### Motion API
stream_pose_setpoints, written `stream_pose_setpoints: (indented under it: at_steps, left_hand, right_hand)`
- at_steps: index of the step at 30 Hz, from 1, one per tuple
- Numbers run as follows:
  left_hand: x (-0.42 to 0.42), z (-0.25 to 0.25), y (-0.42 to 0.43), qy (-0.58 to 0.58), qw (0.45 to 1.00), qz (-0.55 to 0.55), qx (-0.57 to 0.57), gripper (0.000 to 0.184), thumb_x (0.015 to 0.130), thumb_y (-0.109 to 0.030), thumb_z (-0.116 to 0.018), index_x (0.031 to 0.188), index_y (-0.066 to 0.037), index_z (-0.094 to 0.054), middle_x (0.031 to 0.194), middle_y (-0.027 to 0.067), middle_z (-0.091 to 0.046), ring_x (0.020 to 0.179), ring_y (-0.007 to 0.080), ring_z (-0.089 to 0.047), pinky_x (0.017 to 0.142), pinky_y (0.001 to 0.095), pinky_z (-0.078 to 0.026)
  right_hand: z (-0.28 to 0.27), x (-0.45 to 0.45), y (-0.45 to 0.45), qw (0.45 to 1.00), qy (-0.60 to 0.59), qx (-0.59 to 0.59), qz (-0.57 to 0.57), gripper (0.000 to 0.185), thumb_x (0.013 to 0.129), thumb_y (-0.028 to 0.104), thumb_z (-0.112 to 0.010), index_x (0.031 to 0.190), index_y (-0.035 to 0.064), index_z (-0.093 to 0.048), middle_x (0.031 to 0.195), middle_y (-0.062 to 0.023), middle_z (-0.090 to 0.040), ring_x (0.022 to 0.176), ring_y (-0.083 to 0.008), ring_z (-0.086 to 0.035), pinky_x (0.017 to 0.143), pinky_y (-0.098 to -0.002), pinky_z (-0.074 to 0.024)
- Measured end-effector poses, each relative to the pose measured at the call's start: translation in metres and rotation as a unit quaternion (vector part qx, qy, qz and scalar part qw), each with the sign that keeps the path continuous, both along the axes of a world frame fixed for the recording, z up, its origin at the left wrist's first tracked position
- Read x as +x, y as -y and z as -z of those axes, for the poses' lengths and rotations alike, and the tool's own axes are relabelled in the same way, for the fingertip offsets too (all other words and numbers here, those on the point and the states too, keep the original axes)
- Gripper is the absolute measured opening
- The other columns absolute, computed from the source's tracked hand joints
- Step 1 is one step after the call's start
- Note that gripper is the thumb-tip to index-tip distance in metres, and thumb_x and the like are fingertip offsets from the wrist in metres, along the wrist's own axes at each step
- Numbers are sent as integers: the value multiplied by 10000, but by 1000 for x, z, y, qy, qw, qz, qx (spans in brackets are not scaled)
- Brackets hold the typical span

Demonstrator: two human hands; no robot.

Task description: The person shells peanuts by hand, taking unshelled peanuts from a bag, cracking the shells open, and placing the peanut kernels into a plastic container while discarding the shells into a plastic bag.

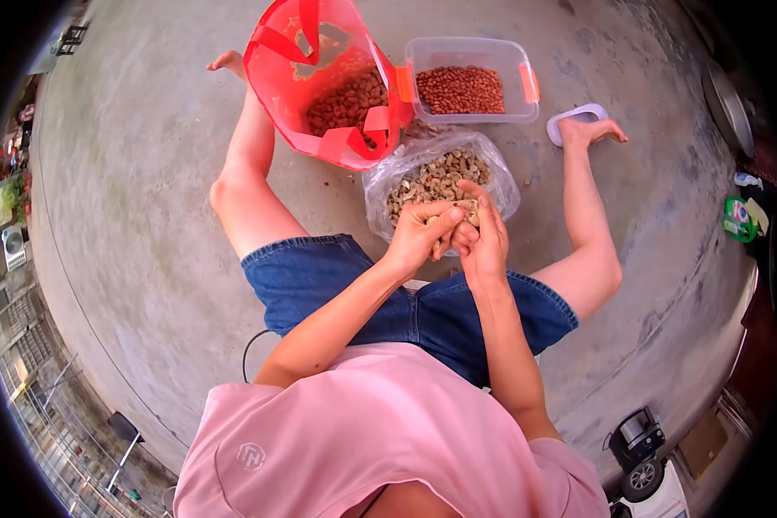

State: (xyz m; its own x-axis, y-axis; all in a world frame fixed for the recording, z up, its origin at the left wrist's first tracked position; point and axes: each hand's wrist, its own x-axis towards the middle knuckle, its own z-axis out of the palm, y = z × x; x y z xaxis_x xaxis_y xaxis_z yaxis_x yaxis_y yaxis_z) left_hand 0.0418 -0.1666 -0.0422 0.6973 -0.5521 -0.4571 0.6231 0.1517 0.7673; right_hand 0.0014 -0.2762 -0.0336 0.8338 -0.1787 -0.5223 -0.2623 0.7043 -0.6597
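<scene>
My left hand (423, 231) and my right hand (485, 237) meet over a clear plastic bag (378, 192) of broken peanut shells (440, 180). A pale peanut (469, 209) in its shell shows at the fingers, partly hidden. My left thumb and fingers are pinched on it, and the fingers of my right hand curl round it from the other side. Beyond the hands, a red carrier bag (272, 95) stands with its top wide, holding brown, unshelled-looking peanuts (350, 102). Beside it is a clear plastic box (518, 53) of small reddish peanut kernels (459, 90).
My bare legs spread either side of the bags on a concrete floor (155, 198). A pale slipper (583, 116) lies by my right foot. At the right edge are a round metal basin (727, 108) and a green container (739, 219). A black appliance (637, 436) stands lower right.
</scene>
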Motion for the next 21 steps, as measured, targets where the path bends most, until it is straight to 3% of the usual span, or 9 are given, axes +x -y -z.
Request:
stream_pose_setpoints:
  at_steps: [1, 4, 7, 10, 11, 14, 17, 20, 21]
  left_hand:
    - [-1, 4, -1, 6, 1000, 2, -11, 241, 889, -206, -526, 845, 6, -632, 714, 84, -640, 584, 113, -597, 399, 204, -375]
    - [-6, 18, 6, 311, 943, -36, 115, 157, 841, -137, -580, 930, -27, -647, 733, 74, -647, 588, 121, -603, 439, 223, -427]
    - [3, -1, -3, 649, 696, 30, 306, 228, 736, -180, -654, 949, -100, -675, 751, 43, -622, 607, 146, -610, 485, 267, -473]
    - [11, 2, -10, 600, 748, 24, 281, 231, 698, -171, -682, 919, -103, -685, 751, 13, -619, 603, 152, -602, 484, 292, -471]
    - [12, 12, -11, 548, 808, -2, 217, 199, 731, -166, -683, 904, -67, -681, 743, 7, -615, 513, 121, -565, 423, 260, -429]
    - [12, 10, -18, 149, 979, -72, 116, 196, 784, -185, -671, 904, -29, -671, 656, -11, -576, 433, 71, -493, 377, 216, -363]
    - [16, 18, -26, 26, 990, -108, 84, 235, 844, -229, -627, 933, -14, -661, 538, -38, -482, 402, 31, -419, 361, 186, -288]
    - [15, 12, -25, -31, 992, -116, 43, 270, 857, -256, -610, 977, -16, -645, 514, -50, -451, 390, 27, -400, 352, 186, -273]
    - [18, 7, -25, -28, 992, -117, 40, 273, 855, -258, -611, 983, -18, -643, 513, -51, -451, 389, 27, -399, 351, 185, -274]
  right_hand:
    - [-1, 0, 1, 1000, 1, 4, -7, 328, 963, 317, -370, 1100, 72, -540, 599, 71, -321, 473, -12, -262, 425, -175, -223]
    - [9, 1, 3, 998, -33, 61, -3, 355, 951, 362, -393, 1078, 67, -542, 606, 63, -391, 489, -27, -321, 439, -188, -246]
    - [12, -1, 4, 987, -111, 117, -9, 374, 935, 392, -420, 1045, 60, -550, 695, 19, -503, 571, -59, -435, 503, -210, -344]
    - [10, 2, 2, 979, -93, 178, 25, 396, 924, 399, -439, 1059, 43, -548, 849, -32, -569, 691, -94, -507, 600, -243, -421]
    - [17, -1, 5, 978, -68, 195, 6, 395, 927, 384, -439, 1072, 32, -539, 887, -45, -567, 747, -110, -524, 656, -254, -435]
    - [37, -7, 19, 986, -32, 166, 0, 393, 934, 339, -435, 1122, 2, -504, 998, -88, -559, 912, -166, -556, 810, -290, -455]
    - [19, 27, 34, 998, 0, -21, 52, 401, 947, 270, -411, 1213, -29, -431, 1159, -182, -510, 1126, -253, -505, 984, -345, -379]
    - [25, 71, 62, 995, 7, -90, 50, 450, 945, 289, -415, 1243, -46, -385, 1213, -219, -463, 1116, -255, -515, 995, -343, -364]
    - [25, 65, 55, 967, -3, -247, 53, 435, 934, 328, -436, 1150, -47, -473, 1047, -179, -568, 930, -222, -602, 864, -317, -449]
